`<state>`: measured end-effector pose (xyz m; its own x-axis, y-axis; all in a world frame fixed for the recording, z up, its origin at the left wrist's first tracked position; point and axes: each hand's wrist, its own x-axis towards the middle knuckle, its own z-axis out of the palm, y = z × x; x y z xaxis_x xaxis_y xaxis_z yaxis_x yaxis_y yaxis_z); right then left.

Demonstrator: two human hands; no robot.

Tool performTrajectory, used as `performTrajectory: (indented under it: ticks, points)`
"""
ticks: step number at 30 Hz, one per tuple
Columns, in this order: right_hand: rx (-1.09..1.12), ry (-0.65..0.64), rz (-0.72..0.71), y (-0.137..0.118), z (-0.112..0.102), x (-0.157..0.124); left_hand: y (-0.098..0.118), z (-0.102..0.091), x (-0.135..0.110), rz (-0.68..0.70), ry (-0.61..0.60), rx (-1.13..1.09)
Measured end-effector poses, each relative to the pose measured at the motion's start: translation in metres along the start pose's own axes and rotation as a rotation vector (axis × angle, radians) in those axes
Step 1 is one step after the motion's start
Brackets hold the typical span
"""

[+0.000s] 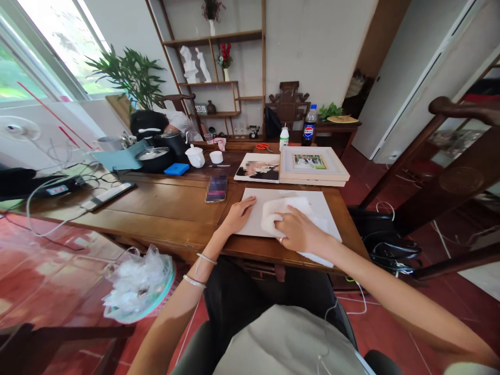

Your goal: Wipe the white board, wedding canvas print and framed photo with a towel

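Got the left hand resting on the left side of a white board, with fingers stretched out and pretty close together, and the right hand pressing a bunched-up cloth onto the board's middle, with fingers curled over it. Sitting right at the near edge of a wooden table, btw, with a phone just left of the board and a photo plus a frame side by side behind.
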<state>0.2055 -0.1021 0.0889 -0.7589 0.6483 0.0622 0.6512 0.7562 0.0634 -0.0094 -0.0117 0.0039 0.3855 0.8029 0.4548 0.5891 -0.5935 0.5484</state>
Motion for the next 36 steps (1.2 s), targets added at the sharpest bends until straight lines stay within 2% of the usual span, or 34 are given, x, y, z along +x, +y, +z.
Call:
performTrajectory:
  ticks: [5,9,12,17,20,22,26,29,33,36]
  points:
    - [-0.053,0.015,0.123,0.03,0.003,0.024,0.002,-0.001,0.0,0.002,-0.002,-0.014]
    - [-0.098,0.014,0.161,0.036,0.007,0.042,0.001,-0.001,0.0,0.015,-0.008,-0.007]
    - [-0.127,0.027,0.128,0.021,0.008,0.037,0.001,-0.001,0.0,0.013,-0.003,-0.013]
    - [-0.109,0.051,-0.04,-0.021,0.007,0.006,0.002,0.0,0.0,-0.002,0.0,-0.002]
    - [-0.052,0.069,-0.046,-0.026,0.007,0.003,0.002,0.0,0.0,0.005,-0.005,0.011]
    - [-0.017,0.06,0.019,-0.014,0.007,0.013,0.001,0.0,0.0,0.003,-0.006,0.012]
    - [0.087,0.032,0.207,0.029,0.006,0.051,0.002,-0.001,0.001,0.004,-0.017,0.0]
    - [0.15,0.053,0.259,0.055,0.004,0.084,0.004,-0.003,0.001,-0.007,-0.017,-0.004]
    - [0.217,0.062,0.26,0.063,0.005,0.123,0.005,-0.004,0.001,-0.007,-0.017,-0.006]
    - [0.269,0.057,0.252,0.061,0.006,0.138,0.004,-0.004,0.001,-0.006,-0.017,0.001]
